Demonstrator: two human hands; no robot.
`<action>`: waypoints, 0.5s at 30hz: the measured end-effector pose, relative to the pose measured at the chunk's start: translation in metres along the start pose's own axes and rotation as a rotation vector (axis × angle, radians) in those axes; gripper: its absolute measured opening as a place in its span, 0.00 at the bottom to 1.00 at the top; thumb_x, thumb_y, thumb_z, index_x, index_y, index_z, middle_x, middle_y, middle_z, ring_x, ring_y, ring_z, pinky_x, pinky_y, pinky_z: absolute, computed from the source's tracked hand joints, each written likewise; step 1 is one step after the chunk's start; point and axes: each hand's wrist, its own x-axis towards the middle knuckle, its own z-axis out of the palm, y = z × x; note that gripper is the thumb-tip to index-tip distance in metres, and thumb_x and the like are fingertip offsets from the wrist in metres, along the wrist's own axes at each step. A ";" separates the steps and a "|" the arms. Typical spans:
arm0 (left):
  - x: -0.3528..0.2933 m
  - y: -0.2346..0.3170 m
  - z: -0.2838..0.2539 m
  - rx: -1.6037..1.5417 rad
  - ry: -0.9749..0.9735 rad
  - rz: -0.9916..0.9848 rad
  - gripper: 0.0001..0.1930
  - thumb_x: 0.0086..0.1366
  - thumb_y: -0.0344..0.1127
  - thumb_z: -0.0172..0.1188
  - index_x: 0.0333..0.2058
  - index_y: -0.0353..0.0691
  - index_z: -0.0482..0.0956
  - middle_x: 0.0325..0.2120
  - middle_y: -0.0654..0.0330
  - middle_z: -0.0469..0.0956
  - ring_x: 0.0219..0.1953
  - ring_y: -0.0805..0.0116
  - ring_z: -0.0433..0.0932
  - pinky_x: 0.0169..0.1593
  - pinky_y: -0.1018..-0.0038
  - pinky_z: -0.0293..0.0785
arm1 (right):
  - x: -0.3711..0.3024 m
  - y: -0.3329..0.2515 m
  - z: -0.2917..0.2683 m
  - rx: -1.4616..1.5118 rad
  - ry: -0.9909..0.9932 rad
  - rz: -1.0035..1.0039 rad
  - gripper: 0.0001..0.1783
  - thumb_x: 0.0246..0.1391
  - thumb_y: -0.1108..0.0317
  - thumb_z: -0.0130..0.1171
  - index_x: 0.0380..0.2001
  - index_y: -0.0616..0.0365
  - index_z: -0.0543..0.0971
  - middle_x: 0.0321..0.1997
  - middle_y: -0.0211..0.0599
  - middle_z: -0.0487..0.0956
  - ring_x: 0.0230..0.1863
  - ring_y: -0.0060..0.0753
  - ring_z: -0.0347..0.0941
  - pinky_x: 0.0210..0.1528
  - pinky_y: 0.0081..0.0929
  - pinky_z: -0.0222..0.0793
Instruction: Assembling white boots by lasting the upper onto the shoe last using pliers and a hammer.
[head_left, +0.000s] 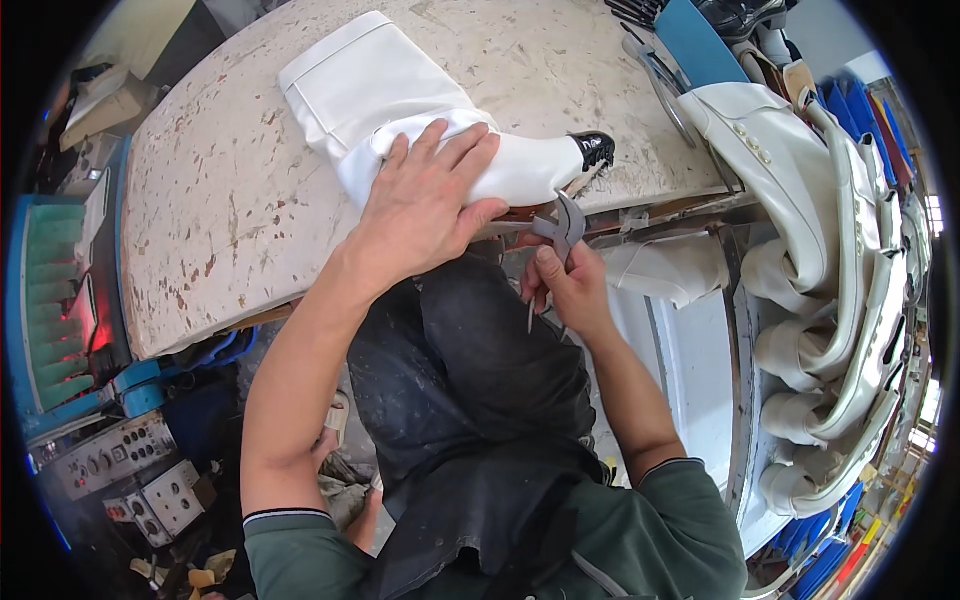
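A white boot lies on its side on the worn, paint-chipped workbench, its toe pointing right. The toe tip is covered in black, and a ragged pale edge shows below it. My left hand rests on the boot around the ankle, palm down, fingers spread. In my right hand, just off the bench's front edge, is a pair of metal pincers. Their jaws point up, close to the underside of the toe. Whether they touch the boot I cannot tell.
Several white boots hang in a row at the right. A long metal tool lies on the bench beside a blue box. At the left stands a blue machine with a red glow, above control boxes.
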 end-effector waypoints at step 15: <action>0.029 0.023 -0.010 -0.065 -0.090 -0.192 0.28 0.58 0.57 0.59 0.46 0.37 0.74 0.44 0.51 0.73 0.53 0.47 0.69 0.55 0.50 0.64 | -0.004 -0.010 -0.023 -0.900 0.224 -0.370 0.18 0.63 0.57 0.52 0.45 0.62 0.67 0.22 0.39 0.77 0.24 0.25 0.75 0.23 0.31 0.70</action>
